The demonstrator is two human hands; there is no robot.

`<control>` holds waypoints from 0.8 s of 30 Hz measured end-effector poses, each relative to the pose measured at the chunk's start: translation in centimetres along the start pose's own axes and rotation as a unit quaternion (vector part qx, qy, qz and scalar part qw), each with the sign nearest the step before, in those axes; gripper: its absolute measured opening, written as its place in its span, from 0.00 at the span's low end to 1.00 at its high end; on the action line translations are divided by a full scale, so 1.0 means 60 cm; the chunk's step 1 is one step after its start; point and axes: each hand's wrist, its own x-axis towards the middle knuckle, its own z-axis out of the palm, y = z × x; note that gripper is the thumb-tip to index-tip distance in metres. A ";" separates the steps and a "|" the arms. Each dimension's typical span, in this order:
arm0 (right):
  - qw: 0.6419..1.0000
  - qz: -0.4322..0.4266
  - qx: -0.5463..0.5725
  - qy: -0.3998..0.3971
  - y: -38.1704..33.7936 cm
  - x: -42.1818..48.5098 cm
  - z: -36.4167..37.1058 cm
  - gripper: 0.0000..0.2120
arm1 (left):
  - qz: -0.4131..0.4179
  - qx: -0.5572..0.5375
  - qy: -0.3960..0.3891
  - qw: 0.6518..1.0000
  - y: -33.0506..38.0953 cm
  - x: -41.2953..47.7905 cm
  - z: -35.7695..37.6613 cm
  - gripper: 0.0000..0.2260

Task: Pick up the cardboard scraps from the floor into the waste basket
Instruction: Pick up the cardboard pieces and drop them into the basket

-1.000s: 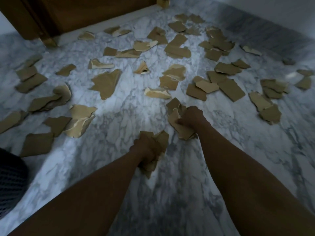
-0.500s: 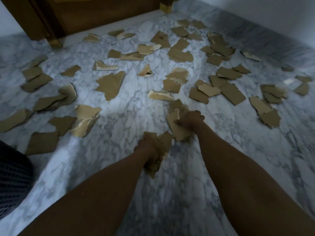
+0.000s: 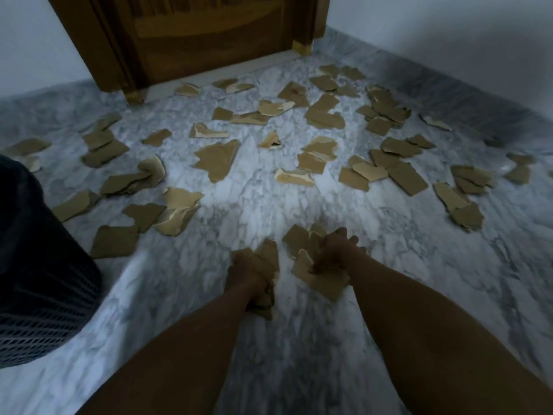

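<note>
Several brown cardboard scraps [image 3: 217, 161] lie scattered over the marble floor [image 3: 248, 199], from the middle back to the door. My left hand [image 3: 245, 272] is closed around a bunch of scraps [image 3: 269, 256] held above the floor at centre. Just to its right, my right hand [image 3: 336, 250] grips another bunch of scraps [image 3: 323, 283]. The dark mesh waste basket [image 3: 39, 265] stands at the left edge, only partly in view, well left of both hands.
A wooden door [image 3: 203, 34] closes off the far side, with white walls on both sides of it. A grey skirting band [image 3: 466, 94] runs along the right wall. Bare marble lies around and below my forearms.
The view has tilted up and pulled back, showing more of the door and basket. Both hands have stayed closed on their scraps and come nearer to me, away from the scattered pile.
</note>
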 end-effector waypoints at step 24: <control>0.830 -0.506 0.231 -0.028 -0.714 -0.549 -0.121 0.20 | -0.036 0.013 0.407 0.912 -0.111 -0.202 -0.762 0.26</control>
